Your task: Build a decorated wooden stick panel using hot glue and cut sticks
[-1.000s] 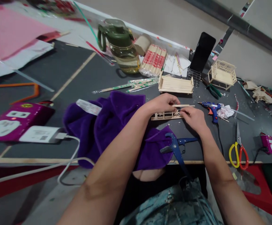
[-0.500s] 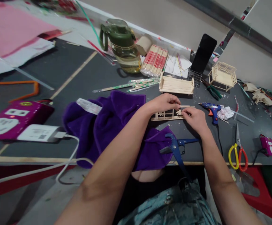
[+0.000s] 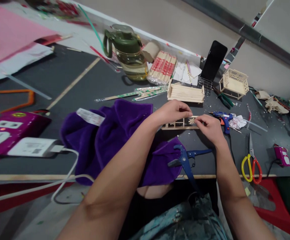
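A small lattice frame of thin wooden sticks [image 3: 180,127], with flower-shaped pieces inside it, lies on the dark table between my hands. My left hand [image 3: 175,111] reaches over its back edge, fingers bent and closed on it; their tips are partly hidden. At the frame's right end, my right hand [image 3: 211,129] pinches with thumb and forefinger beside a flower piece. Behind the frame stands a bench-like model of wooden sticks [image 3: 186,93]. A blue glue gun [image 3: 223,120] lies just right of my right hand.
A purple cloth [image 3: 125,123] spreads under my left forearm, with a blue cutter [image 3: 185,160] on its edge. Scissors [image 3: 251,163] lie at right. A jug [image 3: 128,53], packed sticks [image 3: 162,68], a phone [image 3: 214,60] and another stick model [image 3: 234,83] stand behind. A power strip [image 3: 12,130] is left.
The view has shifted slightly, so most things sit a little further left. My right hand has moved slightly right relative to the frame, while my left hand stays over it.
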The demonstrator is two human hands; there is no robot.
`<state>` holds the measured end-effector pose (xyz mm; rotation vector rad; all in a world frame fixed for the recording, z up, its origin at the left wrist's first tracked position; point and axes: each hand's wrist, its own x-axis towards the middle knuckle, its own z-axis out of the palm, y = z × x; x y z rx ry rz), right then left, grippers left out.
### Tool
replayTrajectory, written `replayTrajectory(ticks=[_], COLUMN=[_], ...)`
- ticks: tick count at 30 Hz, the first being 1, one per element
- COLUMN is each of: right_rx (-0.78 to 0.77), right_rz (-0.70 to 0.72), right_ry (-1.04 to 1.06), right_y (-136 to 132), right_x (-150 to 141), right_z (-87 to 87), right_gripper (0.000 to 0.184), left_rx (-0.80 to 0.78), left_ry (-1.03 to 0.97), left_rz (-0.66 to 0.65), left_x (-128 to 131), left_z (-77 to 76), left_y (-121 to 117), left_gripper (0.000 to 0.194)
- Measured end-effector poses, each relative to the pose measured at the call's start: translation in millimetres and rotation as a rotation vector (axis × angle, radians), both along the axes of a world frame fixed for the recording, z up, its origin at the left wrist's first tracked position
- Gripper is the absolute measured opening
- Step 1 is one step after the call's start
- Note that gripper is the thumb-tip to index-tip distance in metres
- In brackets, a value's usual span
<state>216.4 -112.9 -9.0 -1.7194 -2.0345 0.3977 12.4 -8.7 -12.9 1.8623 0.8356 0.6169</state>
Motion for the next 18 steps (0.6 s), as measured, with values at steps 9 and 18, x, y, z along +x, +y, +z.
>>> replayTrajectory(ticks=[9,18], right_rx=[0.048,0.183], right_rz=[0.073,-0.611], right_ry=[-0.095,-0.12], right_y=[-1.8,-8.7], right_x=[-1.1,51.4], right_z=[3.2,17.4], right_gripper=[0.026,0.039], left_rx=[-0.187,-0.527], left_ry=[-0.061,-0.402], left_rz=[-0.139,0.129], left_x=[7.0,13.5], left_z=[6.1,7.1], left_y=[-7.5,-8.6], left_gripper=[0.009,0.015])
